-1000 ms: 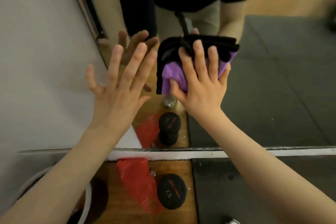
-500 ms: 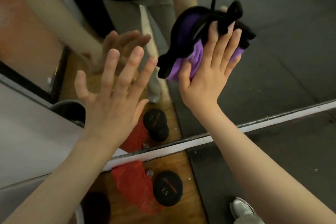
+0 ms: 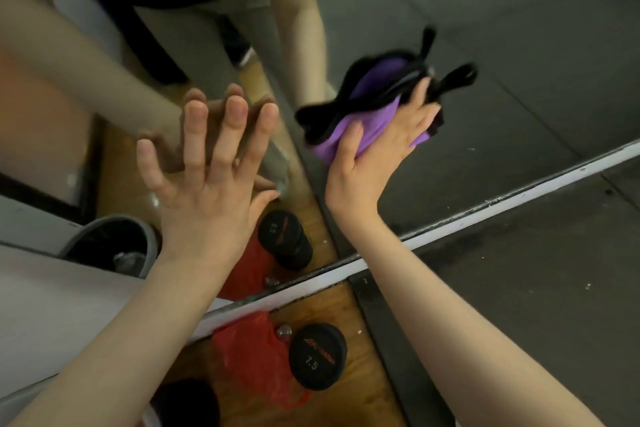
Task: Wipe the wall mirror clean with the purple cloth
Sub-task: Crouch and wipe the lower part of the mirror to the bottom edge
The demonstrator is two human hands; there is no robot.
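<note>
Swept up and rightward across the wall mirror [image 3: 502, 45] since earlier: purple cloth [image 3: 367, 128], pinched under right hand [image 3: 377, 149]. Left hand [image 3: 211, 184] spread flat on glass, probably for bracing.

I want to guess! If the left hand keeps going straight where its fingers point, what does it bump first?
Probably the mirror: the left hand already looks nearly against the glass, though depth is unclear.

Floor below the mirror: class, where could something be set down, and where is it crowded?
Free: the dark rubber floor mat right of the black round dumbbell. Crowded: the wooden floor strip, taken up by that dumbbell and the red plastic bag.
</note>
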